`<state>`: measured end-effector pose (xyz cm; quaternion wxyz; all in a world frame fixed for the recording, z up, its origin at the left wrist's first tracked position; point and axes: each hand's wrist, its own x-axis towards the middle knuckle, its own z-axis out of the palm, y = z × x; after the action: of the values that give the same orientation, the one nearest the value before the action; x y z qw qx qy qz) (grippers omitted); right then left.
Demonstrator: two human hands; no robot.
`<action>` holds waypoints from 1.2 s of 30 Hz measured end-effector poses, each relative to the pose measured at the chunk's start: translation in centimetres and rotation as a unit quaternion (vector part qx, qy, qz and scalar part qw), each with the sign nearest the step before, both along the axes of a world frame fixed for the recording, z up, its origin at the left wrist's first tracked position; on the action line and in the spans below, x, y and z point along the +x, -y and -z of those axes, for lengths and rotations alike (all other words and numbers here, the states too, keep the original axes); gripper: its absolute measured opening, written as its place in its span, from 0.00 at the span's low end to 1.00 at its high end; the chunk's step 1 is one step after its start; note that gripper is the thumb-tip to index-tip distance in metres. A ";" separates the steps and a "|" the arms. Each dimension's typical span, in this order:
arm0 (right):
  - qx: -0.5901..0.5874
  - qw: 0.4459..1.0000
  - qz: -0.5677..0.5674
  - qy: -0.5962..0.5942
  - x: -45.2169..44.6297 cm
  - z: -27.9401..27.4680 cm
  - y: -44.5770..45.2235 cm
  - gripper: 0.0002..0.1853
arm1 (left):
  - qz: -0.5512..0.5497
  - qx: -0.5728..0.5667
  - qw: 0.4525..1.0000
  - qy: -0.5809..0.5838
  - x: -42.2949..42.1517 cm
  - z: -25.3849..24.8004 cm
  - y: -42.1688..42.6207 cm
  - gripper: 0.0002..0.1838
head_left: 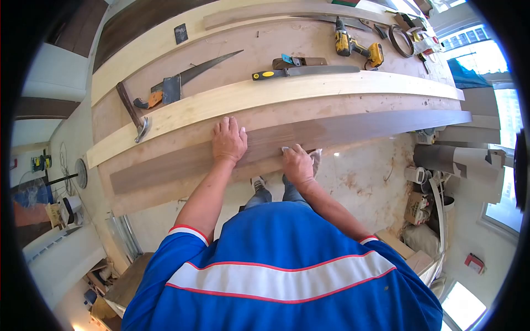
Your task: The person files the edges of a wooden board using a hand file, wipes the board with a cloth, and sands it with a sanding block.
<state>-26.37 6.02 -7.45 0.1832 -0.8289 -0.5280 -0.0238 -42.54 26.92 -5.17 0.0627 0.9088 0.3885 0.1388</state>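
Board (326, 129), dark, lengthwise on workbench (298, 41), running beneath left hand (229, 143): palm down, unclenched, fingertips past far edge. Right hand (298, 165) curled at near edge; I can't tell if grasping or just touching.

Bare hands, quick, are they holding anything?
Left hand: open, resting on the long brown wooden board.
Right hand: curled at its near edge; can't tell if gripping.

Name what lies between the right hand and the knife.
In the head view, out from the right hand: the brown board, a strip of bench, then the pale board before the knife.
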 end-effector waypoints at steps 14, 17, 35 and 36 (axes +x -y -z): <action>-0.093 0.983 0.144 -0.065 2.4 -2.0 0.3 0.07 | 0.000 0.005 1.000 -0.005 -0.1 0.2 0.0 0.26; -0.084 0.977 0.186 -0.067 5.5 -5.1 1.0 0.07 | -0.002 0.000 1.000 -0.013 -0.1 0.0 0.2 0.25; -0.112 0.981 -0.142 0.066 0.5 0.5 -3.0 0.09 | 0.003 0.001 1.000 -0.006 0.4 -0.1 0.3 0.25; -0.111 0.991 -0.073 0.014 1.2 -1.5 -3.3 0.10 | 0.005 0.002 1.000 -0.013 0.0 -0.2 0.1 0.25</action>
<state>-25.21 9.32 -5.97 0.0842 -0.8026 -0.5893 0.0370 -42.51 26.83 -4.97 0.0564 0.9124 0.3848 0.1274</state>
